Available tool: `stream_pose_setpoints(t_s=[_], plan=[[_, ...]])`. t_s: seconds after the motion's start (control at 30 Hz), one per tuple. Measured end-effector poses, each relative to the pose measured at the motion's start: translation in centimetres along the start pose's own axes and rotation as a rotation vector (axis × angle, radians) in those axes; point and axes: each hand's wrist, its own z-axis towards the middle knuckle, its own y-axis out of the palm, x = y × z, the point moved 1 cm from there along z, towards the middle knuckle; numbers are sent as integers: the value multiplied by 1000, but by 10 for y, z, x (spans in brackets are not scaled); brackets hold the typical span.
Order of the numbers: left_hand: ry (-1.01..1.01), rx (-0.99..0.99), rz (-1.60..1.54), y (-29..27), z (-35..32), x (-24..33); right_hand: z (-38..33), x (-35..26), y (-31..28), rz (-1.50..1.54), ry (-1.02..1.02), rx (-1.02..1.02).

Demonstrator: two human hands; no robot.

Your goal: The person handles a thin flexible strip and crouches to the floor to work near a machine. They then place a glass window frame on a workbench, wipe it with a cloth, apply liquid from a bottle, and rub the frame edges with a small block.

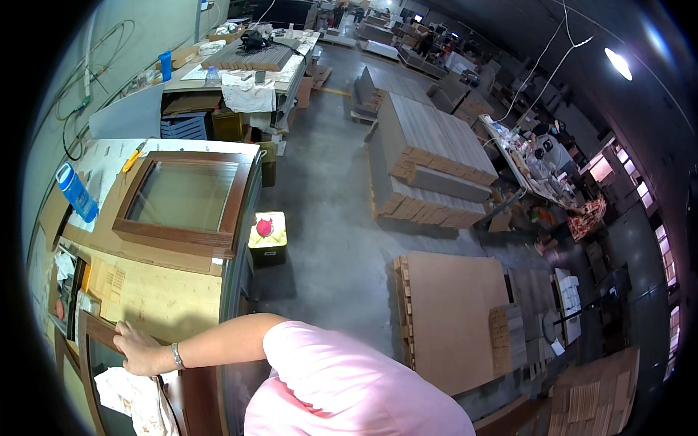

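My right hand [139,350], with a bracelet at the wrist, reaches across from a pink sleeve at the lower middle. Its fingers are bent over the top rail of a dark brown wooden framed panel [97,328] at the lower left. A crumpled, stained white cloth [134,398] lies over the panel just below that hand. My left hand is not in view. Farther up the bench lies a second brown wooden frame with a glass pane [182,195], resting on cardboard.
A blue bottle [76,192] and a yellow-handled cutter [134,157] sit on the bench. Beside it stands a square tin [267,231] with a red picture on top. Stacked grey boards [436,138] and a pallet with a brown sheet [454,312] stand to the right.
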Motion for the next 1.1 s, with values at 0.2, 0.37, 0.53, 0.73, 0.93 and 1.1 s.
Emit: stream_pose_setpoints(t_s=[0.2,0.37,0.53,0.73,0.93,1.1], plan=[[-94,17,-124,4,3,-2,-1,2,4,-24,-20,42],[-84,24,-156,11,8,7,-3,-4,2,-54,-19,31],[-69,12,-192,20,15,16,-2,0,2,-42,-24,47],[-60,7,-240,24,21,21,-5,-5,-2,-46,-21,37],[-67,-3,-325,25,27,26,-7,-10,-5,-81,-6,6],[-5,10,-426,20,35,29,-4,-4,-1,-94,-6,10]])
